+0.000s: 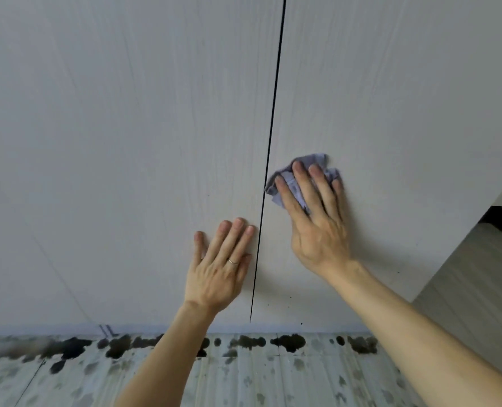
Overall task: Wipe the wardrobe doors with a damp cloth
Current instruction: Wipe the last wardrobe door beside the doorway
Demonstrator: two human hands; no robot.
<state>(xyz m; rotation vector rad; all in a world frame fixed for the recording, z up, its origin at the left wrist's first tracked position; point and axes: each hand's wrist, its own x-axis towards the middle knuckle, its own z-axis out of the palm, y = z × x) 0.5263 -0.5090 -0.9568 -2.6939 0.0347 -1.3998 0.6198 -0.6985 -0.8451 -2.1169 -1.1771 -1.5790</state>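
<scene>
Cloth (295,186) under the right hand (317,230)

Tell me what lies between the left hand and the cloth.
In the head view, the dark gap where the left door meets the right door runs between the left hand and the cloth; otherwise only bare door surface.

There are no words, numbers or signs to read here. The doors (126,127) are plain, the cloth (317,159) has no label that shows, and the floor (243,377) has only dark spots.
</scene>
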